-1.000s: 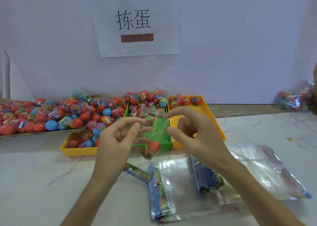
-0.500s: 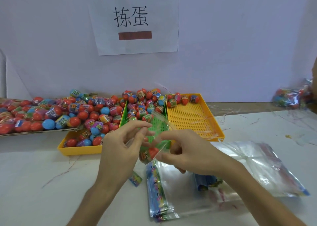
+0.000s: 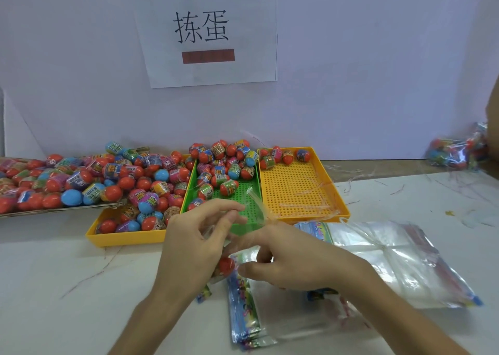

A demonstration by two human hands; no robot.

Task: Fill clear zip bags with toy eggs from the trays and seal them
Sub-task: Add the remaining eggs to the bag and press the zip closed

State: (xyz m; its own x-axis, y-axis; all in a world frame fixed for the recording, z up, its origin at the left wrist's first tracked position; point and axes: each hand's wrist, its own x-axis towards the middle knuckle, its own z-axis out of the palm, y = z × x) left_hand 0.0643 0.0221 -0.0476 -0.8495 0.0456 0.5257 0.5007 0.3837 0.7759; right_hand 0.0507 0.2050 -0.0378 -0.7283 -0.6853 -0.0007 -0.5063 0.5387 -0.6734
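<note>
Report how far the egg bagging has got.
Done: filled bags lie at the far right. In hand: both the left hand and right hand hold a small clear bag with a red egg inside; whether it is sealed cannot be told. Left: many eggs fill the left yellow tray and green tray, and empty bags wait on the table.

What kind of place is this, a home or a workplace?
Probably a small packing workstation: a yellow perforated plastic tray heaped with wrapped red and blue toy eggs, a stack of empty clear zip bags, and a printed paper sign on the pale wall.
</note>
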